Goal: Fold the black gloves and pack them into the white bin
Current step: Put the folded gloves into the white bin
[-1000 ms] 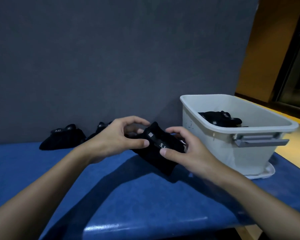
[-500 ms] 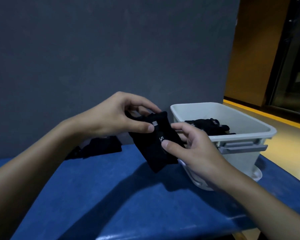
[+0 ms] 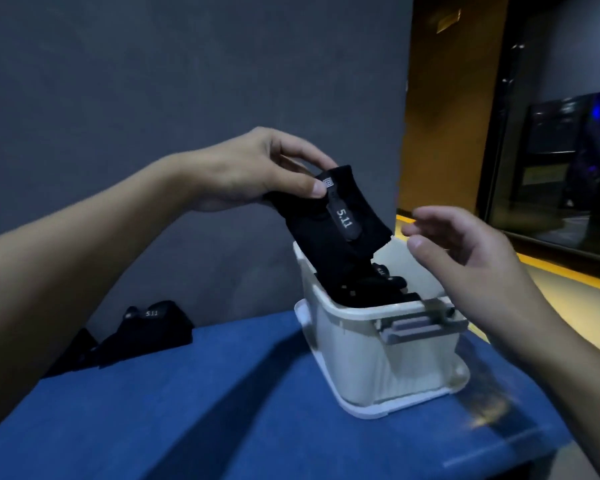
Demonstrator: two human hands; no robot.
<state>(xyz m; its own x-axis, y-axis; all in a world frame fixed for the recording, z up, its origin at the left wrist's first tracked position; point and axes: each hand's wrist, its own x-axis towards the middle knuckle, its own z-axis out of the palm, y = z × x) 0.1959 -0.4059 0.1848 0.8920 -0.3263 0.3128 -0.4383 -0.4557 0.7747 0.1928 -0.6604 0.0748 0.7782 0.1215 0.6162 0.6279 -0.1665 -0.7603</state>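
**Head view: folded black glove [image 3: 336, 220] held above the white bin [image 3: 347, 341].**
Left hand [image 3: 257, 171] pinches the glove's upper end between thumb and fingers. Right hand [image 3: 465, 258] is released, fingers loosely spread, just beside the glove and holding nothing. The glove hangs tilted, its lower end dipping past the bin's far-left rim, over the packed gloves [image 3: 378, 282]. Handling, judged: soft, light, not fragile, though the fold may spring open. The best hold is across the fold near the labelled strap [image 3: 345, 220]. Edges: the bin rim lies directly below, and the bin stands near the right end of the desk [image 3: 222, 393]. The bin mouth is open on the right-hand side. Unpacked gloves [image 3: 149, 327] lie well apart at left, against the wall [image 3: 153, 81].
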